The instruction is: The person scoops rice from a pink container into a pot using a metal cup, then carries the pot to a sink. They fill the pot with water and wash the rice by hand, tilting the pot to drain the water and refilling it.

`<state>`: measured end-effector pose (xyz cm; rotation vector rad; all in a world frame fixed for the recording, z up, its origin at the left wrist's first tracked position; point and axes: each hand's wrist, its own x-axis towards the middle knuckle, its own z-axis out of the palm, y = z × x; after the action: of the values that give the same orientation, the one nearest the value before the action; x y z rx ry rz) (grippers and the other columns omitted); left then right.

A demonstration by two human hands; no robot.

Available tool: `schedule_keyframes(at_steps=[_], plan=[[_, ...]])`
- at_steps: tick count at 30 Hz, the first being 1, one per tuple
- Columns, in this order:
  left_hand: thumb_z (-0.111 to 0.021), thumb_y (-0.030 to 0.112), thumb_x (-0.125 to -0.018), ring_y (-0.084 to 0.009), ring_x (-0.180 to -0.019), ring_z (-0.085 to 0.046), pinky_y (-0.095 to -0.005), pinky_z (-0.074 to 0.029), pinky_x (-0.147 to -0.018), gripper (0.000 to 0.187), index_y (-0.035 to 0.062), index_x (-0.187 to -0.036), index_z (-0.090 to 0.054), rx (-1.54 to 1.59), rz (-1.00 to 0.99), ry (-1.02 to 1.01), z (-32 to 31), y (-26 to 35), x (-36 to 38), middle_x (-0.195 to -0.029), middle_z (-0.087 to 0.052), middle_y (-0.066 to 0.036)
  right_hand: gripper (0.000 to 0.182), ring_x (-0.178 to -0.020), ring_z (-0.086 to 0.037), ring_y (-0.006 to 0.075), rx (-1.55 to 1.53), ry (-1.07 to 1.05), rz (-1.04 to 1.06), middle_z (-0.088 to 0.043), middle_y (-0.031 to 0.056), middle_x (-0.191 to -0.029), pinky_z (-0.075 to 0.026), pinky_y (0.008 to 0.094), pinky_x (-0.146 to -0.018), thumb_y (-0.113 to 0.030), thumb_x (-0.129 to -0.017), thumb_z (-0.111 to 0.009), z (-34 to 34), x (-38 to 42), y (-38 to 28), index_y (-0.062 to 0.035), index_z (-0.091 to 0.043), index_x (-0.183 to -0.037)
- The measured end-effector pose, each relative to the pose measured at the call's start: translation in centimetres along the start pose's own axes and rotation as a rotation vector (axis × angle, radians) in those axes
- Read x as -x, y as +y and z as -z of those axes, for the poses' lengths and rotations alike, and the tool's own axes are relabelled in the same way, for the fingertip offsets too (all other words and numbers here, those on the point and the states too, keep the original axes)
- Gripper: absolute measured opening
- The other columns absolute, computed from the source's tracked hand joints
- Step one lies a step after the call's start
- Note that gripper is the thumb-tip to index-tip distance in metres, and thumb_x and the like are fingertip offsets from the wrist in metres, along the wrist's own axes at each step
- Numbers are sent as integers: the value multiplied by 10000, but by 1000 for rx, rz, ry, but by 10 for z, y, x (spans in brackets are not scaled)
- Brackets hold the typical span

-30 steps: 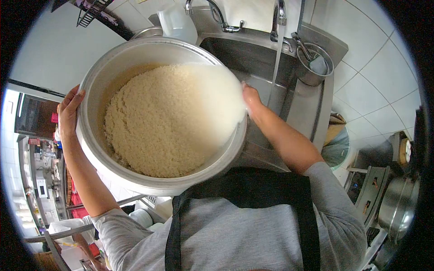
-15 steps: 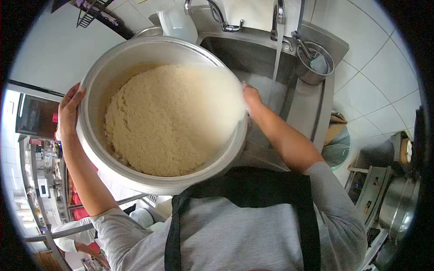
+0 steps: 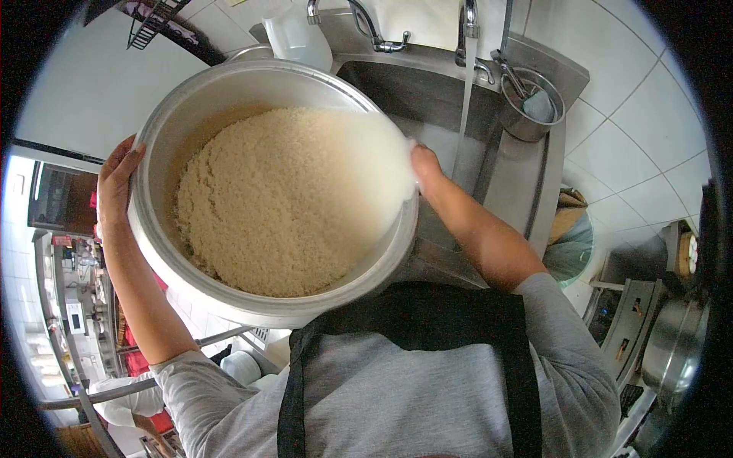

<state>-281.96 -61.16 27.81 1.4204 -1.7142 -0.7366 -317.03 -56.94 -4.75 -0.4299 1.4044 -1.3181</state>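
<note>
A large round metal pot is tilted toward the sink on its right side. Wet-looking rice fills much of it, and cloudy whitish water gathers at the right, against the rim. My left hand grips the pot's left edge, thumb on the rim. On the opposite edge my right hand is closed round the rim, its fingers partly hidden. Water runs from the right faucet into the sink, beside the pot.
A metal container with utensils stands at the sink's right edge. Behind the pot are a translucent jug and another faucet. A lined bin is at right. Part of another person shows at lower left.
The pot and both hands stay almost in place. The other person at lower left has shifted slightly.
</note>
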Motion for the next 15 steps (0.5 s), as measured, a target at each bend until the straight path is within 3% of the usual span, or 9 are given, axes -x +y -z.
schedule_keyframes(at_steps=[15], plan=[[-617,150,-786,-171,-849,-589,-243,-452,-761,421,-64,-1128,-499,58,10,-30,-2,5,3,-958,-604,-137,401,-818,-577,221,-37,-27,61,-590,162,-956,-457,342,-765,-300,-924,-343,4,-13,18,36,-531,-1036]])
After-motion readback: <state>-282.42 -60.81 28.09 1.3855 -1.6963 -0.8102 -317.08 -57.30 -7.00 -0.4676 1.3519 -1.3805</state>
